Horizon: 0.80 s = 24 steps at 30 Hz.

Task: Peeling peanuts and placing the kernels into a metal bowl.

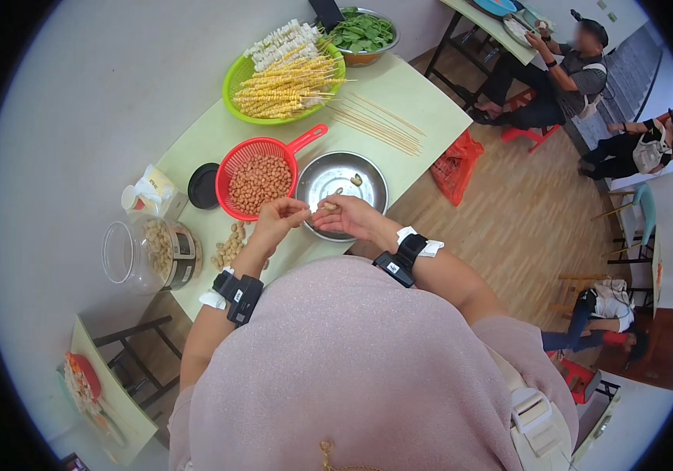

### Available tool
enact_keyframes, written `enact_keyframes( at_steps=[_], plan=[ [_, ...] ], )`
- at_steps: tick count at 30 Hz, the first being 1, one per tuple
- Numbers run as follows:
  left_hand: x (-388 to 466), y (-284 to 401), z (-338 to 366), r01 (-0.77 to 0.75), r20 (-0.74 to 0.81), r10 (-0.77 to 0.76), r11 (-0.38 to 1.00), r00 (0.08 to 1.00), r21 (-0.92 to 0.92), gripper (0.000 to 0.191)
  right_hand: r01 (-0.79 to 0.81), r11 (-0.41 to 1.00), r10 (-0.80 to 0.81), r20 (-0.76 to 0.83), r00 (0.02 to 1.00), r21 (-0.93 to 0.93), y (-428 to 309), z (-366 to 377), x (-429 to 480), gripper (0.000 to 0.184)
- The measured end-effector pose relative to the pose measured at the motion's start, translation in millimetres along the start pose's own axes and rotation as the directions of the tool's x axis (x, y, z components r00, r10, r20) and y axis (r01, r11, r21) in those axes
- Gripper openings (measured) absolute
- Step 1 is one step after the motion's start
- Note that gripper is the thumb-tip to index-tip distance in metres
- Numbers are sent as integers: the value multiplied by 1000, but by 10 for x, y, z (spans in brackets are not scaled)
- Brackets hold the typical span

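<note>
My right hand (345, 216) is palm up over the near side of a steel bowl (378, 182), with a peanut in its shell (329, 206) lying on its fingers. Close beside it, my left hand (283, 218) has thumb and fingertips pinched together; whether something small is between them cannot be told. A few pieces of peanut shell (356, 179) lie in the bowl. Left of the bowl, a red plastic strainer (224, 176) holds shelled peanuts (258, 181). Unshelled peanuts (230, 247) lie on the table by my left wrist, near a clear plastic jar (180, 253) of more peanuts.
Bamboo skewers (380, 126) lie on the table (430, 100) beyond the bowl. A green basket (227, 97) of loaded skewers and a metal bowl (395, 38) of leafy greens stand at the back. A black lid (202, 185) lies left. People sit and stand further off.
</note>
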<state>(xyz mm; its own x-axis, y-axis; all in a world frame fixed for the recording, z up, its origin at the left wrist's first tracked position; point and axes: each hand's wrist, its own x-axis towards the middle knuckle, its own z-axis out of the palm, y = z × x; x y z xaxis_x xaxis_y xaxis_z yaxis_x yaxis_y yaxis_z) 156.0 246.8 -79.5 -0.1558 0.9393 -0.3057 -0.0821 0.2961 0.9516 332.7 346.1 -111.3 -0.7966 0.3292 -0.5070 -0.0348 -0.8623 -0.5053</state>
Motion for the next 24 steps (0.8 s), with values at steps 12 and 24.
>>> enact_keyframes(
  at_steps=[12, 24],
  plan=[
    [82, -97, -14, 28, 36, -26, 999, 999, -35, 14, 88, 988, -86, -23, 996, 127, 15, -88, 3, 16],
    [101, -124, 14, 60, 69, -56, 997, 996, -52, 13, 239, 961, -235, -44, 971, 139, 126, -204, 63, 19]
  ],
)
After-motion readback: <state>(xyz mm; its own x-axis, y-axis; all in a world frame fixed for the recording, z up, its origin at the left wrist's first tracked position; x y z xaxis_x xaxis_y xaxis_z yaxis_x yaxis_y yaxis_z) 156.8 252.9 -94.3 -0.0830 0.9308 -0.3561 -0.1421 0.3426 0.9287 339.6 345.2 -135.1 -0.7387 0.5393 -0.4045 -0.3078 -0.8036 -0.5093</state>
